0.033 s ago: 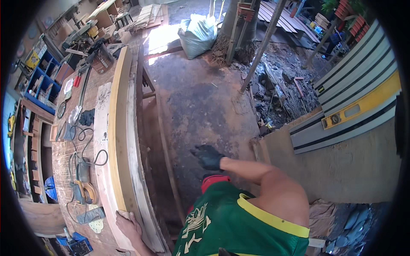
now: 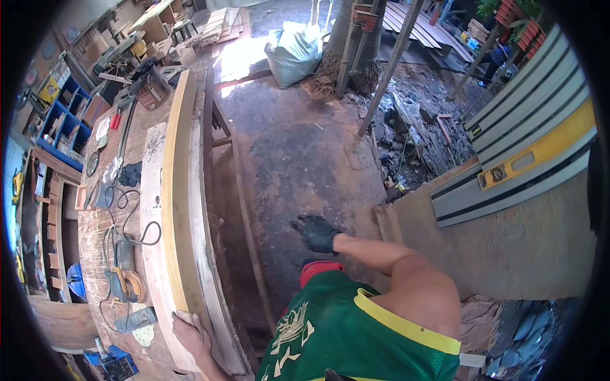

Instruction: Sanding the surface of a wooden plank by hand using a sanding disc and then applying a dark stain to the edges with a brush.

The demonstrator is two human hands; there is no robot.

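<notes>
Since the earlier frame the gloved right hand (image 2: 317, 233) has been shifting slightly toward three o'clock, fingers apart above the floor (image 2: 286, 152). At seven o'clock the left hand (image 2: 192, 333) is resting on the wooden beam (image 2: 173, 190), whether clamping I cannot tell; the beam is running toward twelve, with a corded power tool (image 2: 132, 287) lying at eight on the workbench (image 2: 95, 254).

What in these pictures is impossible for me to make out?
All in the head view:
Left hand: its palm is hidden by its own back, so how firmly it grips the pale timber beam is unclear.
Black-gloved right hand: its palm side faces away from the camera.
Pale bag: its crumpled skin hides the contents.
Yellow level: its upper end meets the dark lens rim.
</notes>
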